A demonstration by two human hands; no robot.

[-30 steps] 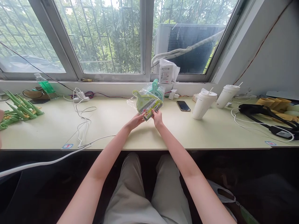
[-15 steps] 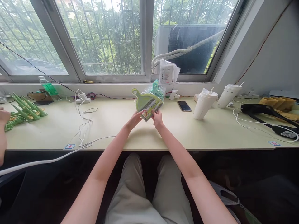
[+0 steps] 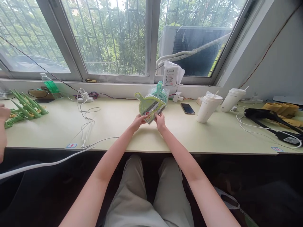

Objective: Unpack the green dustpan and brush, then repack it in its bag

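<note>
A light green dustpan-like item (image 3: 148, 104), with a looped handle at its upper left, is wrapped in clear plastic with a printed label across its lower part. It is tilted above the table. My left hand (image 3: 138, 122) grips its lower left edge, thumb on the front. On the lower right corner, my right hand (image 3: 160, 121) pinches the wrapping and label. Just behind shows a similar teal item (image 3: 160, 91) in clear plastic, partly covered; I cannot tell whether the two are joined.
Right of my hands are a phone (image 3: 187, 108), two lidded white cups (image 3: 208, 108) and black straps (image 3: 265, 118). A tissue pack (image 3: 170, 74) stands by the window. Leftward lie white cables (image 3: 86, 118) and green pointed pieces (image 3: 28, 107). Another person's hand (image 3: 3, 115) shows at the far left.
The view has shifted slightly. Both hands keep their hold, and the light green item sits a touch lower against the teal one.
</note>
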